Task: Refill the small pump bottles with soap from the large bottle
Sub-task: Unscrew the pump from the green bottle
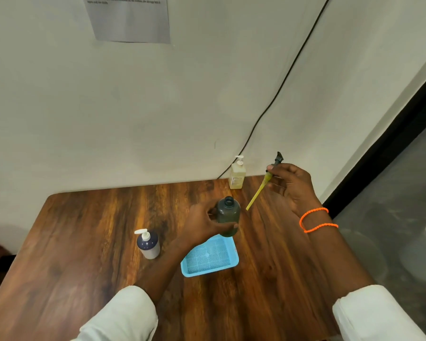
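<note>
Three bottles are in view on the wooden table (84,242). At the centre of the frame the left hand (202,225) has its fingers curled round a dark translucent bottle (228,215), whose neck is open and uncapped; whether its base rests on the table or is lifted just above the far edge of the blue mesh tray (209,258) cannot be told. To its upper right the right hand (293,188) pinches the removed black pump head (277,159) between fingertips and thumb, its yellow dip tube (256,195) slanting down towards the bottle without touching it. A navy bottle with a white pump (148,243) stands capped at centre left. A pale yellow pump bottle (237,175) stands against the wall, beside a black cable (293,65); which is the supply bottle is unclear. By my reading, one bottle is opened; pouring, recapping, and the other remain.
</note>
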